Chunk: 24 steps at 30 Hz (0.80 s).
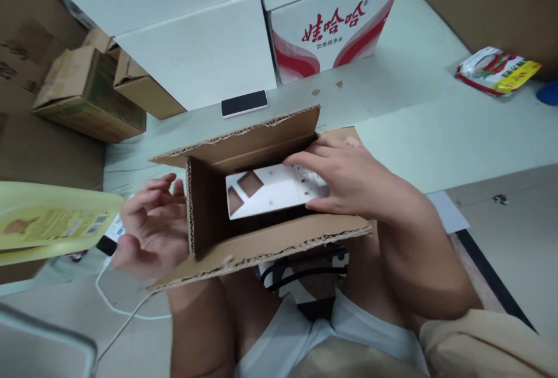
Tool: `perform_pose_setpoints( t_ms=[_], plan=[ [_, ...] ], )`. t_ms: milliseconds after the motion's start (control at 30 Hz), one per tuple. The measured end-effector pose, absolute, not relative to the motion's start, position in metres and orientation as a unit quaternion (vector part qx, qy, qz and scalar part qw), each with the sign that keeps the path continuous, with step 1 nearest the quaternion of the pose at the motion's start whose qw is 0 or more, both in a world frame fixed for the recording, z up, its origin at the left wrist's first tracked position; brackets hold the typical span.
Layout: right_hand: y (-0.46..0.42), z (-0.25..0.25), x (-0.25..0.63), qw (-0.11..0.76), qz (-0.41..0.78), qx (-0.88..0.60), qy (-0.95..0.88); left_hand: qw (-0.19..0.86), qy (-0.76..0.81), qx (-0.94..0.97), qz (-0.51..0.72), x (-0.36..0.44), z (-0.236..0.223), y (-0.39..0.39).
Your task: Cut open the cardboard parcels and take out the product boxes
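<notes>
Currently, the white carton [279,191] lies inside the open cardboard box [261,247], its long side running left to right and its two cut-outs at the left end. Right hand [349,177]: fingers set apart across the width of the carton and clamped on its right end, the thumb at the near edge and a fingertip at the far edge. The carton's cut-out end extends to the left, well clear of these fingers. Part of its right end is hidden under the hand.

Left hand [152,227]: palm up, fingers apart and loosely curled, outside the box by its left wall; contact with that wall cannot be told. The wall stands between this hand and the carton.

Surroundings: a flat black-topped object [244,104] rests on the tabletop [405,110] beyond the box, near the foot of a plain white box [200,52]. A white box with red lettering [335,35] stands beside that one. A colourful packet [497,71] lies at far right; a yellow container [56,222] is left of the left hand.
</notes>
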State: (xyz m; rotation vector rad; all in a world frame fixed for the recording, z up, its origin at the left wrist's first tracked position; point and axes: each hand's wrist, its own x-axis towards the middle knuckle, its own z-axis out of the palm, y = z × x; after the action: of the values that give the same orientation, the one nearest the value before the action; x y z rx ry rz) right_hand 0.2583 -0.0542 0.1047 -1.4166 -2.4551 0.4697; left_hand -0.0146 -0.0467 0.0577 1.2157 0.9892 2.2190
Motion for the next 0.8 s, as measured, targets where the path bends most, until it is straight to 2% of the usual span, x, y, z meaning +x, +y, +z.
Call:
perform_pose_setpoints(
  t_ms=[267,367,633,800],
  plan=[
    [-0.047,0.096,0.255,0.234,0.118,-0.514,-0.817,0.168,0.391,0.276,0.862,-0.031,0.048,-0.026],
    [-0.039,0.092,0.250,0.283,0.106,-0.549,-0.779,0.194,0.405,0.277,0.850,-0.032,0.041,-0.024],
    [-0.018,0.070,0.236,0.450,0.000,-0.620,-0.642,0.238,0.421,0.307,0.820,-0.040,0.023,-0.025],
    [-0.027,0.079,0.245,0.620,-0.140,-0.581,-0.509,0.256,0.421,0.360,0.793,-0.054,0.005,-0.022]
  ],
)
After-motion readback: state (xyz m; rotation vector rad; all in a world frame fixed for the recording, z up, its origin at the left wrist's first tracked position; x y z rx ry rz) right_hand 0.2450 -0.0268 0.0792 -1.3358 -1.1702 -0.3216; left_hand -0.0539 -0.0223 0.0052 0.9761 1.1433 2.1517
